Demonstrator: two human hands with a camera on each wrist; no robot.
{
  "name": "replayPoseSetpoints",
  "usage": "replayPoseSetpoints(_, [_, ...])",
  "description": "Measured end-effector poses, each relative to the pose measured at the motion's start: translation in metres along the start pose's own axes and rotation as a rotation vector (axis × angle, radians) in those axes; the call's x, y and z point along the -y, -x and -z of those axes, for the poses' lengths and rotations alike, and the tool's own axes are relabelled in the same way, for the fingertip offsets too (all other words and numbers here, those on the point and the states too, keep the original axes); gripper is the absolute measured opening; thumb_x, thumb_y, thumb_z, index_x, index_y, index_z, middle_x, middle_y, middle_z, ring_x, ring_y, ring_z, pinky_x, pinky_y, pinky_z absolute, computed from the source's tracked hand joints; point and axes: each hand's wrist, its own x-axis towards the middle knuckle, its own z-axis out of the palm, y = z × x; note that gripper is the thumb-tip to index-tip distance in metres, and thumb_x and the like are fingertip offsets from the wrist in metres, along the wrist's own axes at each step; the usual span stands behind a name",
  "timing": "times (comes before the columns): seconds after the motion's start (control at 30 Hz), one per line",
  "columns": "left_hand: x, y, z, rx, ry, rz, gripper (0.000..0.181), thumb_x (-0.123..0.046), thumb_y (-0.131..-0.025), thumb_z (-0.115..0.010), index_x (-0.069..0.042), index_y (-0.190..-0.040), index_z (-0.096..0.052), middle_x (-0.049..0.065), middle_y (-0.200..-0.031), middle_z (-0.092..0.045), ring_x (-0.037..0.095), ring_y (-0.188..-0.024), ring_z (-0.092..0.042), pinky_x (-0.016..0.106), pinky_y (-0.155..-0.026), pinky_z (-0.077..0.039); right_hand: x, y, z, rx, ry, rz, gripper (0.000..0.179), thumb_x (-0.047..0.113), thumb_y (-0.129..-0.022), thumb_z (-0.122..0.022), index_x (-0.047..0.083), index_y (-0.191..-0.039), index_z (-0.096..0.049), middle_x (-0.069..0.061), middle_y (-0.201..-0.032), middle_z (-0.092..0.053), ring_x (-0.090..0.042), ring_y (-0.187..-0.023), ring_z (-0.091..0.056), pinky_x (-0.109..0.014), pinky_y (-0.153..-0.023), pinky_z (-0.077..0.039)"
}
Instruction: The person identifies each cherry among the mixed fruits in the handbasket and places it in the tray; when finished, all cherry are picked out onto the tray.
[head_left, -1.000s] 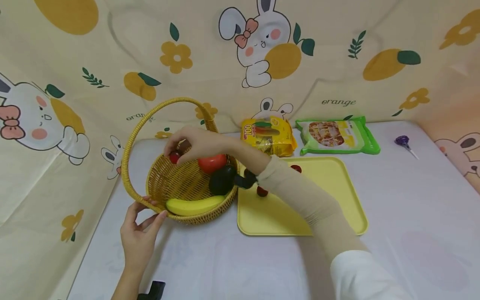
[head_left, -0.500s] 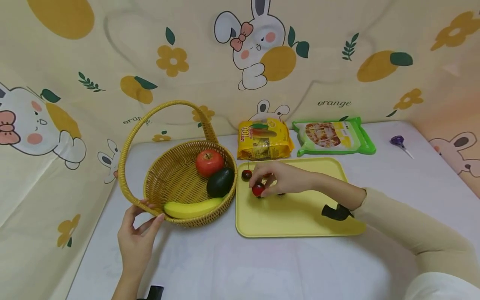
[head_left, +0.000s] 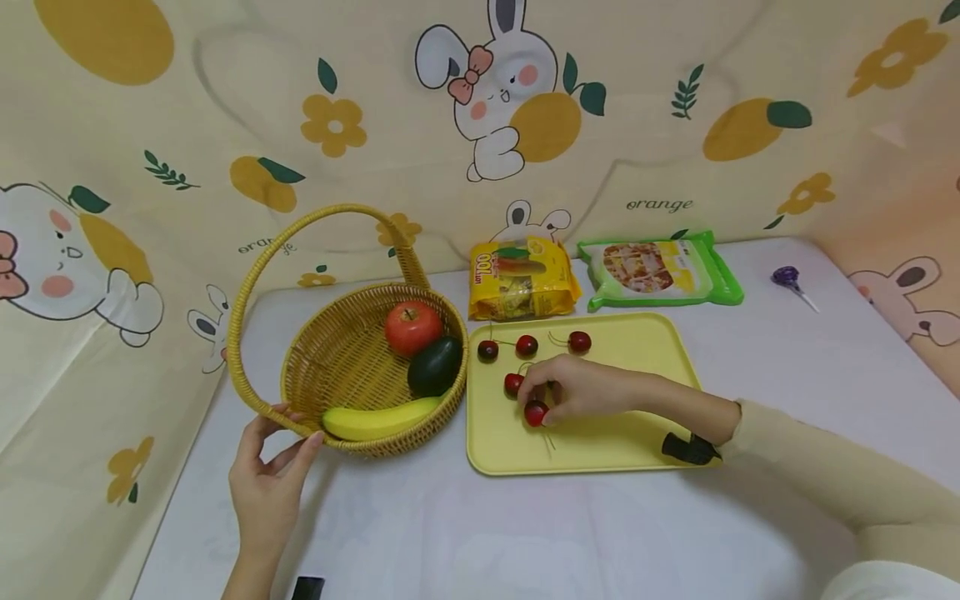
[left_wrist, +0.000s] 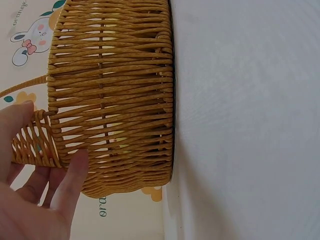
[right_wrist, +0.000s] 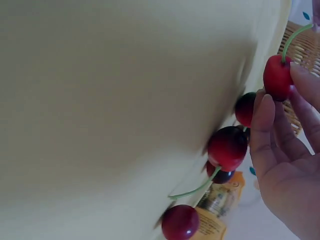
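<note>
In the head view my right hand [head_left: 581, 387] pinches a red cherry [head_left: 536, 412] low over the yellow tray [head_left: 607, 450]. The right wrist view shows that cherry [right_wrist: 278, 77] between thumb and fingers, its green stem pointing up. Several other cherries [head_left: 527, 346] lie on the tray's left and back part; one is partly behind the hand. My left hand [head_left: 266, 479] grips the wicker basket [head_left: 330, 358] where handle meets rim, thumb on the outer wall [left_wrist: 110, 100]. Inside the basket lie a banana [head_left: 382, 419], an avocado [head_left: 435, 367] and a round red fruit [head_left: 413, 327].
Behind the tray stand a yellow snack bag [head_left: 521, 279] and a green food packet [head_left: 660, 271]. A purple lollipop [head_left: 787, 275] lies at the back right of the white table [head_left: 450, 533]. The basket's arched handle [head_left: 247, 308] rises high at its left. Printed cloth hangs behind.
My right hand has come from over the basket, where it held a cherry, back to the tray, then slightly toward the front. The left hand keeps its grip on the basket.
</note>
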Motion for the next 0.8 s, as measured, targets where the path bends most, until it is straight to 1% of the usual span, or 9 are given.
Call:
replayPoseSetpoints(0.13, [-0.0003,0.0003,0.0012,0.001,0.001,0.007,0.054,0.026,-0.075,-0.071,0.017,-0.125,-0.053,0.029,-0.111,-0.055,0.026,-0.106,-0.056,0.022,-0.077,-0.06,-0.0007,0.003,-0.0013,-0.007,0.02,-0.007,0.027,-0.001,-0.084,-0.077,0.008,-0.109,-0.071,0.003,-0.104,-0.067,-0.022,-0.088,-0.057,-0.028,-0.072,-0.053])
replayPoseSetpoints(0.3, [0.0001,-0.0001,0.002,0.0,-0.007,-0.006,0.055,0.026,-0.075,-0.071,0.016,-0.126,-0.054,0.027,-0.111,-0.056,0.023,-0.106,-0.057,0.021,-0.077,-0.06,-0.0007,0.0038,-0.0016,-0.015,0.025,-0.021,0.028,0.0,-0.085,-0.076,0.009,-0.11,-0.071,0.003,-0.105,-0.068,-0.02,-0.089,-0.057,-0.027,-0.072,-0.052])
replayPoseSetpoints(0.47, [0.0012,-0.0005,0.0016,0.004,-0.009,-0.02,0.055,0.026,-0.074,-0.071,0.016,-0.126,-0.054,0.029,-0.109,-0.055,0.024,-0.106,-0.057,0.022,-0.076,-0.06,-0.0025,0.0037,-0.002,-0.015,0.017,-0.028,0.029,0.0,-0.084,-0.077,0.008,-0.111,-0.07,0.002,-0.106,-0.069,-0.02,-0.089,-0.059,-0.026,-0.071,-0.053])
replayPoseSetpoints(0.6, [0.002,-0.0004,0.0012,0.005,0.0,-0.025,0.055,0.026,-0.074,-0.071,0.017,-0.125,-0.053,0.029,-0.109,-0.055,0.025,-0.105,-0.057,0.022,-0.076,-0.06,-0.0059,0.0039,-0.0041,-0.017,0.038,-0.025,0.029,-0.001,-0.083,-0.077,0.007,-0.11,-0.07,0.003,-0.106,-0.069,-0.016,-0.088,-0.058,-0.026,-0.072,-0.053])
replayPoseSetpoints(0.8, [0.002,0.0002,0.0007,0.009,0.009,-0.017,0.055,0.026,-0.074,-0.071,0.018,-0.125,-0.053,0.032,-0.111,-0.054,0.025,-0.105,-0.056,0.021,-0.077,-0.06,-0.007,0.0042,-0.0068,-0.015,0.065,-0.025,0.03,0.0,-0.083,-0.078,0.009,-0.111,-0.071,0.004,-0.107,-0.068,-0.016,-0.09,-0.058,-0.028,-0.075,-0.054])
